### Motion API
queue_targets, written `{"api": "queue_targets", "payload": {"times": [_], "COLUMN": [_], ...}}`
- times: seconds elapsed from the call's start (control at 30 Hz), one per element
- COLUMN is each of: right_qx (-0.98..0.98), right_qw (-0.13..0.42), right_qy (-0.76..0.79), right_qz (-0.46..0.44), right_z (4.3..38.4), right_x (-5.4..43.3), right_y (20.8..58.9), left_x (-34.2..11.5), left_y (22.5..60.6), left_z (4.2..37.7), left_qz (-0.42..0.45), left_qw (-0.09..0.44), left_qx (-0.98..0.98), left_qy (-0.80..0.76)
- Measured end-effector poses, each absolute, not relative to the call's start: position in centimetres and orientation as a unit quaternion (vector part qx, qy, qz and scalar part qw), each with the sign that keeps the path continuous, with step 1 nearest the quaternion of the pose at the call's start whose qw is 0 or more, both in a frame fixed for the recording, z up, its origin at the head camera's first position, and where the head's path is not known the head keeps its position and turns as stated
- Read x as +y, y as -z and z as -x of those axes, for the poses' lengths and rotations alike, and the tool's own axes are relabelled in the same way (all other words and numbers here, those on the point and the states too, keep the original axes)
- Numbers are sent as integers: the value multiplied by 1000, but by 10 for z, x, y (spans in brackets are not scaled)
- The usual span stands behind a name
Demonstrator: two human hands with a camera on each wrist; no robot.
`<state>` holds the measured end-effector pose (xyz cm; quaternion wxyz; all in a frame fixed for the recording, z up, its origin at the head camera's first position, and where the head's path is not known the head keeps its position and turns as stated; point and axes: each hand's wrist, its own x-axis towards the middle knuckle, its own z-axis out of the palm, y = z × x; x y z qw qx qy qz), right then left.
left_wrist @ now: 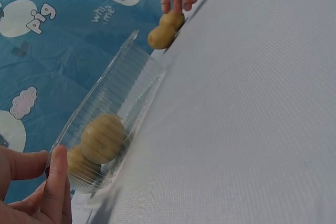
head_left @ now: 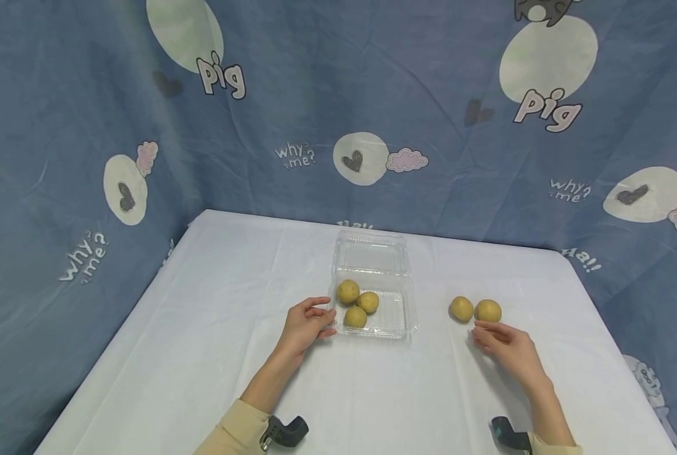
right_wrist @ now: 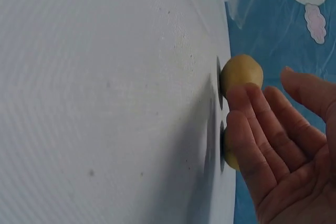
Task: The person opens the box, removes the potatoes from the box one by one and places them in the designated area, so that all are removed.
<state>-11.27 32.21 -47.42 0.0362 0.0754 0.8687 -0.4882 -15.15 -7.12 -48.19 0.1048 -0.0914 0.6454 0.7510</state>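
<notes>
A hinged clear plastic container lies open on the table, its lid folded back. Three round yellow fruits sit in its left part. My left hand is at the container's left side; in the left wrist view the thumb and fingers pinch its rim. Two more yellow fruits, a left one and a right one, stand side by side on the cloth to the right. My right hand hovers just in front of the right one, fingers loosely bent and holding nothing.
A white cloth covers the table. Behind and beside it hangs a blue printed curtain. Dark camera mounts are strapped on both wrists, over beige sleeves.
</notes>
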Motion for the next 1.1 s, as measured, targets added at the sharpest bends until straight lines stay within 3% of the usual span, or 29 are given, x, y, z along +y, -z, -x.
{"api": "queue_targets", "payload": {"times": [0.73, 1.1], "right_qx": [849, 836], "right_qw": [-37, -29], "right_qy": [520, 536], "right_qz": [83, 119], "right_z": [118, 130], "right_x": [292, 270], "right_y": [468, 462], "left_x": [-71, -72], "left_y": [480, 482], "left_z": [151, 152], "left_qz": [94, 92], "left_qw": [104, 115], "left_qx": [650, 649], "left_qy": [-747, -746]}}
